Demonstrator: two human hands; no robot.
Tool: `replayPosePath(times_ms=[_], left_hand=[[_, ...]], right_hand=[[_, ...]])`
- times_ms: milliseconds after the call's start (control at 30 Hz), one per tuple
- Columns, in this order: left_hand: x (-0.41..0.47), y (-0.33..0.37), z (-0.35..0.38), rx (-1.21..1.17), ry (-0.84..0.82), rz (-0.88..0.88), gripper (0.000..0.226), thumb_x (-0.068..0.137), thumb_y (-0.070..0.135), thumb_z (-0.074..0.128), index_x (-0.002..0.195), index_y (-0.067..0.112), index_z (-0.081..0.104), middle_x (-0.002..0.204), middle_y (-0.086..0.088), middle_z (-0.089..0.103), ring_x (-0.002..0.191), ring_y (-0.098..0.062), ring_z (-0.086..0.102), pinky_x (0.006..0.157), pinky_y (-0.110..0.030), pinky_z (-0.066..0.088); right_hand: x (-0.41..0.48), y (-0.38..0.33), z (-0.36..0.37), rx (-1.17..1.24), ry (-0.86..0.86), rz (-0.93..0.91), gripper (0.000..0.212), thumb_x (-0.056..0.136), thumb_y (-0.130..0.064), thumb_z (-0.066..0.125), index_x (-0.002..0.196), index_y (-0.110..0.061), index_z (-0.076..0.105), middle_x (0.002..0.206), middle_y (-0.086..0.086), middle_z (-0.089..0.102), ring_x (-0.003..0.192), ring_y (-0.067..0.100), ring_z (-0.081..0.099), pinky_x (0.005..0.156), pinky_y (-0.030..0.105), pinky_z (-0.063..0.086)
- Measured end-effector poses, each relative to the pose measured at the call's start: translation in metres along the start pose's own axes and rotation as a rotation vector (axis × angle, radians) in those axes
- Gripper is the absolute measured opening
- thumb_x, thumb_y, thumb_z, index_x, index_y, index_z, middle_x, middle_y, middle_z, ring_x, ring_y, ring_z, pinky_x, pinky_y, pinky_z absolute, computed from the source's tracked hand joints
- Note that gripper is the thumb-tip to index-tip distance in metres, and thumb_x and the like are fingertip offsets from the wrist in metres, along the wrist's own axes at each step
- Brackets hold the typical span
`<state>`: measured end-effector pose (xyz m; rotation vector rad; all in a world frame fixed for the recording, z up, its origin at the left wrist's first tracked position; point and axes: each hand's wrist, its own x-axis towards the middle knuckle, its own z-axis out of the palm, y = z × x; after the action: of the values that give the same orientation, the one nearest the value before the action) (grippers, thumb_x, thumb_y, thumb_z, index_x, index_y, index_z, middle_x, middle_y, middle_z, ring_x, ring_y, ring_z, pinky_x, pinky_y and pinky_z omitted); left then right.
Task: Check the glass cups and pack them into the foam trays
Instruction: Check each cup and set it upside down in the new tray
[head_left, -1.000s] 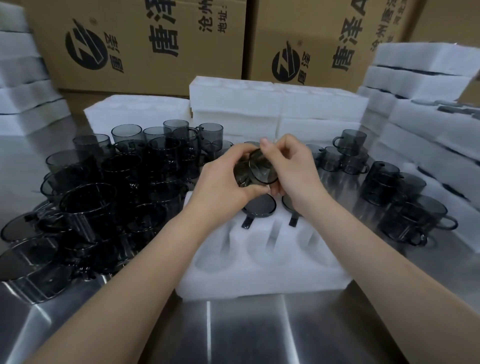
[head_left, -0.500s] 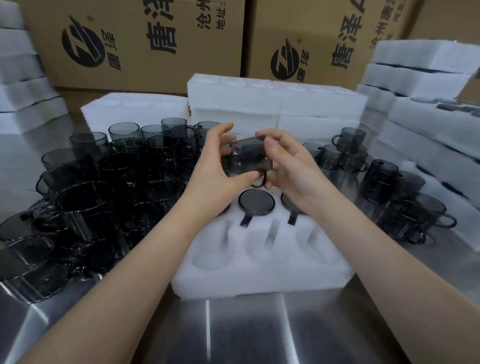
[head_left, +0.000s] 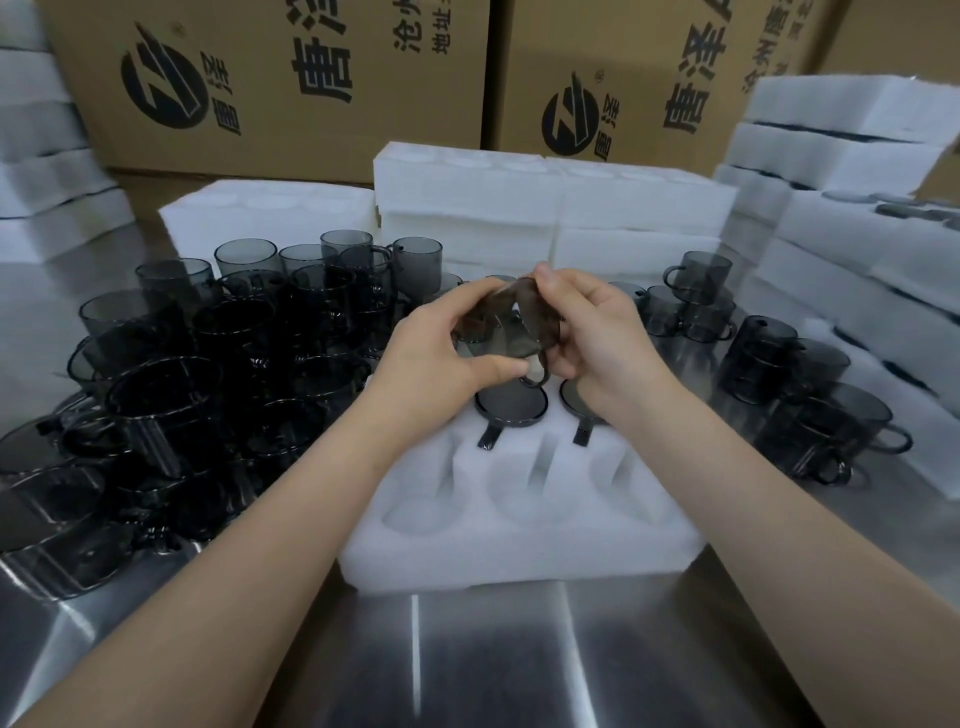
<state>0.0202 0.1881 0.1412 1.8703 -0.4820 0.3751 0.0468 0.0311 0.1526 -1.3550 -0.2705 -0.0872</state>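
Fingers (head_left: 563, 285) of my left hand (head_left: 436, 348) and right hand (head_left: 605, 332) curl round one tilted smoky glass cup (head_left: 514, 327) above the foam tray (head_left: 519, 551).

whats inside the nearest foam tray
A dark cup and a second cup fill far pockets; three near pockets hold nothing. The left hand covers the far-left pocket.

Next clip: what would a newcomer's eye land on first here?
The left hand and right hand hold one smoky glass cup at centre, above a white foam tray. To the left, a dense crowd of dark cups covers the steel table; printed cartons stand behind.
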Motion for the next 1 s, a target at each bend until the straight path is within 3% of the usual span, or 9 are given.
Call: replayPosePath(times_ms=[67,133,200,267,467,567,700,867,1000], left_hand=[[0.001,-0.001,0.000,-0.047,0.011,-0.001,0.051,0.073,0.012,0.082,0.119,0.022,0.063,0.108,0.005,0.070,0.104,-0.014,0.064,0.099,-0.038,0.049],[0.001,-0.002,-0.001,-0.122,0.032,-0.026,0.044,0.076,0.010,0.079,0.115,0.024,0.063,0.100,0.007,0.071,0.094,-0.009,0.066,0.090,-0.035,0.053],[0.001,-0.004,-0.002,-0.178,0.044,-0.052,0.037,0.078,0.012,0.077,0.110,0.026,0.063,0.093,0.011,0.071,0.087,-0.004,0.066,0.080,-0.027,0.054],[0.001,-0.004,-0.002,-0.180,0.051,-0.070,0.034,0.080,0.013,0.076,0.110,0.024,0.064,0.094,0.010,0.071,0.088,-0.003,0.066,0.079,-0.026,0.054],[-0.001,-0.004,-0.002,0.011,0.032,-0.054,0.051,0.074,0.015,0.082,0.121,0.021,0.063,0.106,0.007,0.070,0.101,-0.010,0.064,0.092,-0.029,0.050],[-0.002,-0.003,-0.001,0.064,0.033,-0.036,0.052,0.071,0.016,0.084,0.118,0.024,0.063,0.107,0.012,0.068,0.103,-0.007,0.061,0.094,-0.026,0.048],[-0.003,0.000,0.000,0.047,0.028,-0.027,0.051,0.070,0.016,0.085,0.111,0.035,0.061,0.105,0.019,0.066,0.102,-0.002,0.060,0.094,-0.023,0.046],[-0.002,0.002,0.001,-0.054,0.121,-0.069,0.055,0.065,0.032,0.080,0.115,0.027,0.060,0.109,0.011,0.069,0.105,-0.009,0.064,0.094,-0.042,0.052],[-0.001,-0.001,-0.001,-0.107,0.217,-0.098,0.056,0.065,0.034,0.080,0.113,0.028,0.053,0.105,0.013,0.069,0.104,-0.008,0.066,0.096,-0.044,0.051]], right_hand=[[0.001,-0.001,-0.003,0.117,-0.098,0.085,0.015,0.095,-0.017,0.055,0.098,-0.012,0.069,0.070,0.001,0.064,0.043,0.008,0.043,0.033,0.016,0.030],[0.002,-0.002,-0.005,0.245,-0.218,0.154,0.026,0.088,-0.013,0.056,0.112,-0.010,0.065,0.081,0.003,0.065,0.049,0.007,0.045,0.038,0.014,0.035],[0.002,-0.002,-0.007,0.289,-0.311,0.168,0.037,0.084,-0.012,0.055,0.120,-0.010,0.060,0.090,0.005,0.065,0.055,0.008,0.047,0.042,0.014,0.037],[0.001,-0.002,-0.008,0.270,-0.354,0.154,0.040,0.083,-0.011,0.055,0.123,-0.009,0.057,0.092,0.007,0.064,0.055,0.010,0.052,0.042,0.014,0.035],[-0.002,0.001,-0.001,0.043,-0.187,0.080,0.032,0.071,-0.021,0.069,0.101,-0.014,0.059,0.079,0.000,0.065,0.045,0.012,0.048,0.033,0.017,0.027],[-0.003,0.002,0.002,-0.085,-0.091,-0.028,0.011,0.084,-0.020,0.068,0.086,-0.015,0.059,0.067,-0.005,0.063,0.042,0.010,0.043,0.032,0.016,0.025],[-0.002,0.001,0.002,-0.094,0.030,-0.079,0.022,0.098,-0.019,0.055,0.078,-0.010,0.059,0.061,0.006,0.052,0.034,0.012,0.034,0.031,0.016,0.022],[-0.002,-0.002,0.003,0.052,-0.012,-0.039,0.016,0.100,-0.020,0.049,0.097,-0.010,0.061,0.076,0.006,0.062,0.052,0.020,0.048,0.039,0.023,0.035],[-0.004,0.001,0.005,-0.155,-0.153,-0.053,0.021,0.088,-0.030,0.060,0.083,-0.010,0.056,0.071,0.002,0.060,0.060,0.014,0.055,0.050,0.024,0.045]])
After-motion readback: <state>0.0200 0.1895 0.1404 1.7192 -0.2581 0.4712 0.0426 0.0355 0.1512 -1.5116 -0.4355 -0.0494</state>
